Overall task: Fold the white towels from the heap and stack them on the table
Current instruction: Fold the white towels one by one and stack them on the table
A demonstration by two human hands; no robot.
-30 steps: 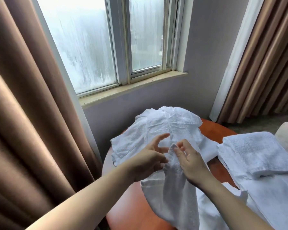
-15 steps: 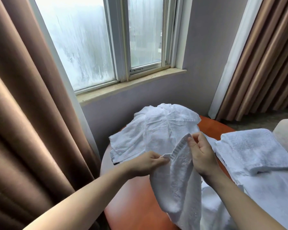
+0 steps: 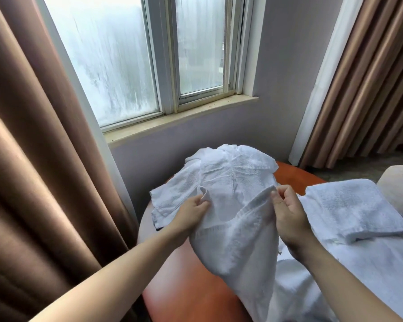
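Observation:
A white towel (image 3: 237,242) hangs above the round orange table (image 3: 189,296), held up by its top edge. My left hand (image 3: 193,213) pinches one corner of that edge, my right hand (image 3: 286,210) pinches the other, and the edge sags between them. Behind the towel lies a heap of crumpled white towels (image 3: 226,175) at the table's far side. A folded white towel (image 3: 349,205) rests to the right, on top of a flat white towel (image 3: 370,275).
Brown curtains hang at the left (image 3: 33,159) and the right (image 3: 368,89). A window with a stone sill (image 3: 177,119) is set in the grey wall behind the table. A pale cushion (image 3: 400,184) shows at the right edge.
My hands have moved apart along the towel's top edge, left hand going left, right hand going right. The towel has spread wider between them.

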